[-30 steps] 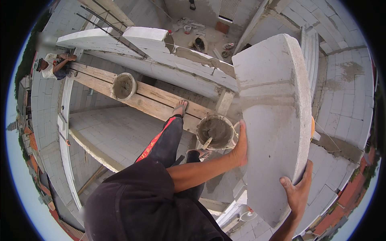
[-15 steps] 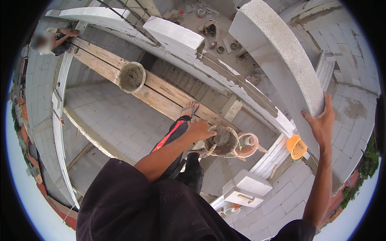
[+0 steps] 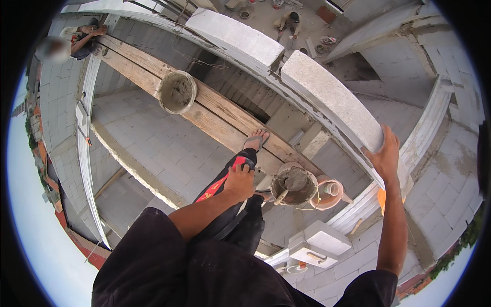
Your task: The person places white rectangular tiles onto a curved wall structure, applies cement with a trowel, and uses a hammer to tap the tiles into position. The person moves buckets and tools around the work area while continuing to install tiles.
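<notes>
My right hand [image 3: 384, 156] grips the near end of a pale aerated concrete block [image 3: 330, 97], thumb on one side and fingers on the other. The block lies along the top of the wall, its far end close to another pale block [image 3: 235, 35] with a narrow gap between them. My left hand [image 3: 239, 182] rests on my dark trouser leg at the knee, fingers bent over it and apart, holding nothing. Just right of that knee stands a mortar bucket [image 3: 312, 190] with a tool in it, touching a pinkish bucket [image 3: 321, 203] that holds a pale cup.
Wooden planks [image 3: 215, 124] run under my sandalled foot, bearing another mortar bucket [image 3: 193, 100]. A co-worker [image 3: 79, 41] is at their far left end. Another person [image 3: 290, 23] is on the floor below. Pale blocks [image 3: 327, 238] sit at lower right; an orange container [image 3: 381, 200] is partly hidden.
The block has come down from a raised, tilted position onto the wall top, with my right hand still on its end. My left hand has moved from beside the mortar bucket to my knee.
</notes>
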A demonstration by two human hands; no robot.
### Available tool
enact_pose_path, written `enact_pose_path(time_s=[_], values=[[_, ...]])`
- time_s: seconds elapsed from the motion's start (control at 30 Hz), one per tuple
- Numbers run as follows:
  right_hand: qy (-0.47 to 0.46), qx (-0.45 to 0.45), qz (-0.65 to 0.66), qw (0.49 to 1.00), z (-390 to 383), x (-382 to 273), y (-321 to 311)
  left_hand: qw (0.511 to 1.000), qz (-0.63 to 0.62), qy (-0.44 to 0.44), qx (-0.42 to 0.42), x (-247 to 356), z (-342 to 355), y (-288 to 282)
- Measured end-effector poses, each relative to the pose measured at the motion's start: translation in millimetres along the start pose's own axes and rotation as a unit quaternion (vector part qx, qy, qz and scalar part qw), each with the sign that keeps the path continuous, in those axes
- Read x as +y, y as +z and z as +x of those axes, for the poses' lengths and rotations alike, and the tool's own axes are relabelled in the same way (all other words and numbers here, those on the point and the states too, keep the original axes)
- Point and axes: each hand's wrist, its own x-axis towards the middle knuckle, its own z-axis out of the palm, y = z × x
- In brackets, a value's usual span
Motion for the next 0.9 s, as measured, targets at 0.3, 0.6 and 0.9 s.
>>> enact_pose_path(time_s=[0.3, 0.6, 0.9], values=[[-0.058, 0.009, 0.031, 0.998, 13.5, -5.7, 35.4, 1.000, 0.013, -0.002, 0.018, 5.5, 6.7, 11.2], [-0.057, 0.014, 0.043, 0.997, 20.0, -1.8, 56.7, 0.999, 0.035, -0.013, -0.001, 9.4, 6.2, 4.4], [-0.045, 0.016, 0.047, 0.998, 25.1, 5.5, 61.4, 1.000, 0.023, -0.009, -0.014, 19.0, 13.3, 5.3]])
